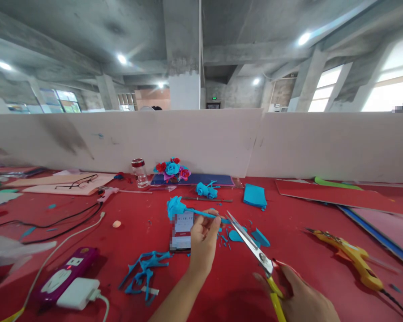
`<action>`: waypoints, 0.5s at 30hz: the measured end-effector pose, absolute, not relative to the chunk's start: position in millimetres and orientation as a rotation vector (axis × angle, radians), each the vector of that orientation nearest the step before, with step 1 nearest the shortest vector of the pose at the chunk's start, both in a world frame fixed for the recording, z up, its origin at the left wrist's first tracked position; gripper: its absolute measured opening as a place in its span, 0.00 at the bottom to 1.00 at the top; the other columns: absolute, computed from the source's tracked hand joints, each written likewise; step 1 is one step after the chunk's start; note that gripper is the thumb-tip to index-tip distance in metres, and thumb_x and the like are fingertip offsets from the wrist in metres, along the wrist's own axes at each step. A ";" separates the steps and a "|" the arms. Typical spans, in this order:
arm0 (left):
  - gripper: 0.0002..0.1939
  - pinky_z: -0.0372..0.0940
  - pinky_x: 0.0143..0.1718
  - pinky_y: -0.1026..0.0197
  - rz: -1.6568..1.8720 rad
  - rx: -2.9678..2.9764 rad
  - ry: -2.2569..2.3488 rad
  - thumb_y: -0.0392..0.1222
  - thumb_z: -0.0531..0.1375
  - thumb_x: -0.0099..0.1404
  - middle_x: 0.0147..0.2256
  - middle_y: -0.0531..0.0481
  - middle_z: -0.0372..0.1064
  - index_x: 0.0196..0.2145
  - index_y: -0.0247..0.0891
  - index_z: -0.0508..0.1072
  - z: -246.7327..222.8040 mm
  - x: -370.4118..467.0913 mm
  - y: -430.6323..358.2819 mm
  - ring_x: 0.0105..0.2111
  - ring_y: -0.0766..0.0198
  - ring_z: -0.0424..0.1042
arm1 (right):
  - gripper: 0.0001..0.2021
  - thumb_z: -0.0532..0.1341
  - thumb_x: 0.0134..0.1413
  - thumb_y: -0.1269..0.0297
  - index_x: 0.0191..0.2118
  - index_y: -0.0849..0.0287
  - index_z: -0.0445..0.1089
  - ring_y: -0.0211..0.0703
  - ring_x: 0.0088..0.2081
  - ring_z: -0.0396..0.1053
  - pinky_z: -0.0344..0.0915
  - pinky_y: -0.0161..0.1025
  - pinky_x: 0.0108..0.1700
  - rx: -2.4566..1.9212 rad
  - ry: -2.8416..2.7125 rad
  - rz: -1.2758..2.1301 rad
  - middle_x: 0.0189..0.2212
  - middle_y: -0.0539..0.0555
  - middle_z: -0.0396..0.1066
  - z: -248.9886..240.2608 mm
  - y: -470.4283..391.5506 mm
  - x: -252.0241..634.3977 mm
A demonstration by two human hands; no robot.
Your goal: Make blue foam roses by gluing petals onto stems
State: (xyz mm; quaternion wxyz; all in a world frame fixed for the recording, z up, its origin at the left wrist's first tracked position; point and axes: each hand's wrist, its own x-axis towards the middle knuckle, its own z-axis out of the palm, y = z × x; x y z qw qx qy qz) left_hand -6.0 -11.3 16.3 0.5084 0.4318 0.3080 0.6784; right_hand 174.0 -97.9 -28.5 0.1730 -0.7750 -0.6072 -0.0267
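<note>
My left hand pinches the blue stem of a blue paper rose, whose bloom points left over a phone lying on the red table. In my right hand are yellow-handled scissors; their open blades point up-left, with the tips close to the stem's right end. Blue paper scraps lie under the blades. A tangle of blue offcuts sits at the lower left of my left arm.
A yellow glue gun lies at right. A purple power strip with a white charger and cables are at left. Further back are a small bouquet, a glass jar, glasses, blue sheets, coloured boards, a white partition.
</note>
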 end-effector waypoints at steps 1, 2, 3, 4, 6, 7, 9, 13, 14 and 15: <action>0.09 0.65 0.36 0.64 1.633 1.041 0.730 0.43 0.60 0.56 0.30 0.51 0.69 0.34 0.36 0.69 16.7 -6.0 -11.6 0.31 0.67 0.69 | 0.18 0.49 0.51 0.47 0.32 0.54 0.68 0.53 0.22 0.73 0.62 0.38 0.19 -2.212 -1.713 -0.052 0.18 0.54 0.73 -26.6 -98.5 173.0; 0.09 0.65 0.36 0.65 1.630 1.040 0.715 0.43 0.60 0.56 0.30 0.51 0.69 0.34 0.36 0.69 17.2 -6.0 -11.9 0.30 0.68 0.68 | 0.18 0.49 0.51 0.47 0.31 0.54 0.68 0.53 0.22 0.72 0.61 0.38 0.19 -2.210 -1.690 -0.032 0.18 0.55 0.73 -24.4 -98.7 172.3; 0.09 0.65 0.35 0.65 1.626 1.037 0.700 0.43 0.61 0.56 0.29 0.51 0.69 0.33 0.36 0.69 17.7 -6.1 -12.1 0.29 0.68 0.68 | 0.17 0.50 0.50 0.47 0.29 0.54 0.68 0.52 0.22 0.72 0.61 0.37 0.19 -2.190 -1.661 -0.007 0.18 0.55 0.73 -22.1 -98.5 171.9; 0.09 0.65 0.35 0.65 1.625 1.033 0.688 0.43 0.61 0.56 0.29 0.51 0.69 0.33 0.36 0.69 18.2 -6.1 -12.3 0.29 0.69 0.68 | 0.18 0.50 0.49 0.46 0.27 0.54 0.67 0.51 0.22 0.72 0.61 0.37 0.19 -2.160 -1.622 0.019 0.18 0.55 0.73 -19.6 -97.8 171.9; 0.08 0.65 0.35 0.66 1.625 1.023 0.673 0.43 0.61 0.56 0.29 0.52 0.69 0.33 0.37 0.69 18.8 -6.1 -12.1 0.28 0.69 0.68 | 0.19 0.52 0.46 0.44 0.25 0.54 0.66 0.48 0.21 0.71 0.60 0.35 0.19 -2.074 -1.533 0.073 0.17 0.55 0.72 -15.4 -95.8 173.4; 0.08 0.65 0.35 0.66 1.627 1.015 0.667 0.43 0.61 0.55 0.29 0.52 0.69 0.33 0.37 0.69 18.8 -5.9 -11.8 0.28 0.69 0.68 | 0.19 0.52 0.44 0.43 0.24 0.55 0.65 0.46 0.20 0.70 0.60 0.34 0.18 -2.025 -1.486 0.096 0.16 0.54 0.71 -14.2 -94.8 174.7; 0.09 0.65 0.35 0.65 1.626 0.995 0.653 0.43 0.62 0.55 0.29 0.52 0.70 0.32 0.37 0.69 18.4 -5.4 -11.0 0.29 0.68 0.69 | 0.20 0.53 0.41 0.41 0.22 0.55 0.63 0.42 0.17 0.66 0.59 0.32 0.17 -1.935 -1.401 0.123 0.13 0.52 0.67 -14.6 -93.8 178.1; 0.09 0.65 0.35 0.65 1.625 0.974 0.637 0.42 0.62 0.54 0.30 0.52 0.70 0.33 0.37 0.69 17.3 -4.0 -9.6 0.30 0.68 0.69 | 0.20 0.56 0.40 0.43 0.26 0.57 0.63 0.37 0.18 0.63 0.59 0.29 0.18 -1.745 -1.296 0.186 0.16 0.50 0.68 -27.5 -95.5 184.3; 0.09 0.65 0.35 0.66 1.622 0.974 0.644 0.42 0.62 0.54 0.29 0.52 0.70 0.33 0.37 0.69 17.3 -3.7 -9.5 0.30 0.68 0.69 | 0.20 0.57 0.40 0.44 0.28 0.58 0.64 0.37 0.19 0.64 0.59 0.29 0.19 -1.704 -1.264 0.204 0.18 0.50 0.69 -32.1 -95.9 185.5; 0.09 0.65 0.34 0.66 1.619 0.975 0.653 0.42 0.62 0.54 0.29 0.52 0.70 0.33 0.37 0.69 17.4 -3.5 -9.5 0.29 0.69 0.69 | 0.21 0.57 0.39 0.44 0.29 0.59 0.64 0.37 0.21 0.65 0.60 0.29 0.20 -1.668 -1.222 0.218 0.21 0.51 0.70 -36.4 -96.1 186.7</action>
